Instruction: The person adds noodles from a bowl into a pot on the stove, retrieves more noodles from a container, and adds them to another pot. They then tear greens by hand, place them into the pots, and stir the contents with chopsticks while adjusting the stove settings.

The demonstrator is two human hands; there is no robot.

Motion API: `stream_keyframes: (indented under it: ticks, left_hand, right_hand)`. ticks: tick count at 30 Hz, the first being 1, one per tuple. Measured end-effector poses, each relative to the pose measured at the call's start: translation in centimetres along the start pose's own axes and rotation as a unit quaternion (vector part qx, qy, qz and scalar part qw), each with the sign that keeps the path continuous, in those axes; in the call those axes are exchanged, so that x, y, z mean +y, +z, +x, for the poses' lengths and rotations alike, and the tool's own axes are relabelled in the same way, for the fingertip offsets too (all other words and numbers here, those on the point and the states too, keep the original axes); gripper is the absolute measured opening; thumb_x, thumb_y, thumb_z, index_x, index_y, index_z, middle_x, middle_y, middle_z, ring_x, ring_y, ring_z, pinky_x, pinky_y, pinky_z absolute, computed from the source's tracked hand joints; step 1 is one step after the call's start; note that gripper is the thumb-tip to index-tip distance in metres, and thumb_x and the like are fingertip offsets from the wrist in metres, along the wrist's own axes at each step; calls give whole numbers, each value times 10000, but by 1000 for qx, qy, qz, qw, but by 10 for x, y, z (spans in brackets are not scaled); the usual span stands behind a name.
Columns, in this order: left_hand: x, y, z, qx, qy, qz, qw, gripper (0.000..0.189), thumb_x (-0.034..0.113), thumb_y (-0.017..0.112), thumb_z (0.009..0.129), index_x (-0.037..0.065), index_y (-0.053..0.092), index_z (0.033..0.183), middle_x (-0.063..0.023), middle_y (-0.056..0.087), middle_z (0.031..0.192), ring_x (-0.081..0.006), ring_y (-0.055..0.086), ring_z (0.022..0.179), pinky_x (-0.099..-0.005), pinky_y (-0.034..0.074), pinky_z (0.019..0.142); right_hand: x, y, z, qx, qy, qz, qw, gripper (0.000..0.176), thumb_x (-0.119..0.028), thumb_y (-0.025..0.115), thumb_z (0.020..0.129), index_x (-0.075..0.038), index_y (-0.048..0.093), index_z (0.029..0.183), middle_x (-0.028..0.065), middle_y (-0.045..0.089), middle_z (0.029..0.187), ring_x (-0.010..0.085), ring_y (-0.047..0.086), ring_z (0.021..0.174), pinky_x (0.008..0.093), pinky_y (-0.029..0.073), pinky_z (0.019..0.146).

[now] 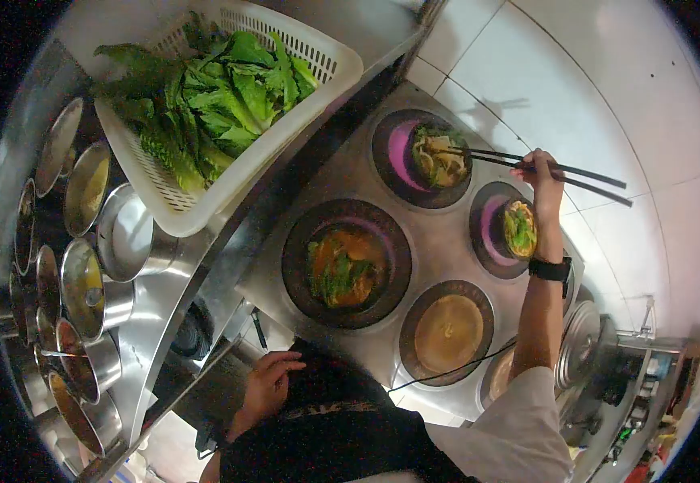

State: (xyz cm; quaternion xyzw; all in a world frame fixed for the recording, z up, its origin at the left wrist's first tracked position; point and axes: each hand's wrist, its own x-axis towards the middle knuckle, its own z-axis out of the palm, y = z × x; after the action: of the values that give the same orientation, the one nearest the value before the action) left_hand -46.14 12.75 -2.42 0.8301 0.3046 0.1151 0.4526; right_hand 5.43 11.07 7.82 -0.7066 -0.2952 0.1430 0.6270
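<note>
My right hand (542, 173) grips a pair of long dark chopsticks (495, 154), their tips in the food of the far pot (398, 153). Noodle-like pale strips and greens (439, 158) fill that pot at one side, with a purple-lit patch beside them. Below my right wrist, a second pot (491, 229) holds leafy greens and pale pieces (519, 228). Close to the front edge of the metal cooktop, my left hand (271, 385) hangs with loosely stretched fingers and nothing in it. The nearest pot (346, 264) contains reddish broth with greens.
A white plastic basket (342, 68) of leafy greens (233, 88) stands at upper left. Several metal bowls (124, 233) line the left counter. A round well of brownish liquid (448, 334) sits at the cooktop's front right, by a dark cable (455, 372). White tiles (608, 97) form the wall.
</note>
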Motion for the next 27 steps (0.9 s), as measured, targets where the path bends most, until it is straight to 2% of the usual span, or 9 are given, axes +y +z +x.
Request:
stream_keyframes:
  ticks: [6,14,18,19,22,23,24,26,27]
  left_hand:
    - [7,-3,1,-28,-22,-6,999,340,-87,464,666,114,585,914,-52,544,1013,-247,524,934,-328,441,790]
    - [13,-1,6,-36,-13,-15,999,331,-89,466,666,106,578,908,-54,540,1009,-256,519,933,-329,436,800]
    - [43,-17,17,-30,-33,-50,998,326,-84,467,670,107,582,907,-50,542,1005,-250,516,941,-326,432,804]
    - [36,-12,15,-30,-34,-48,998,326,-84,467,670,107,582,907,-50,542,1005,-250,516,941,-326,432,804]
    - [15,3,9,-35,-6,-15,999,329,-81,468,673,114,585,910,-47,545,999,-246,522,931,-322,435,798]
    - [14,4,9,-30,-9,-13,999,329,-80,470,674,117,587,910,-48,547,996,-245,527,925,-321,437,794]
    - [14,4,9,-26,-12,-11,1000,329,-79,472,675,120,588,910,-48,548,993,-245,531,919,-320,440,790]
    - [14,3,9,-24,-11,-8,1000,324,-77,472,678,120,589,907,-48,549,991,-246,533,916,-320,442,785]
    - [15,4,9,-21,-10,-5,1000,320,-75,472,682,121,590,905,-48,550,989,-246,536,913,-320,445,780]
  right_hand:
    - [86,13,12,44,11,95,994,228,-221,499,843,1,518,794,80,531,717,192,571,631,279,467,602]
    - [3,2,-27,5,8,0,1000,279,-257,477,856,-3,539,757,77,543,716,160,549,600,244,437,569]
    - [43,16,-30,-57,-79,-118,988,240,-213,469,864,3,548,795,69,561,733,138,561,654,239,447,601]
    - [50,29,-34,-34,-39,-42,998,216,-182,464,865,8,543,801,73,566,765,149,566,676,244,448,610]
    - [42,34,-30,-20,19,-88,996,206,-171,461,863,8,530,789,71,553,769,157,563,686,262,454,620]
    - [49,23,-29,-28,-119,-193,974,206,-179,459,860,-2,524,779,70,540,760,165,560,679,269,457,622]
    - [45,12,-28,-28,-119,-193,974,206,-179,459,860,-2,524,779,70,540,760,165,560,679,269,457,622]
    - [20,-6,-31,-40,-11,52,998,195,-165,403,883,-2,512,882,81,549,792,157,556,642,239,444,583]
    - [-1,-4,-42,-11,8,52,999,197,-188,420,881,-20,503,823,73,524,747,152,540,610,255,461,585]
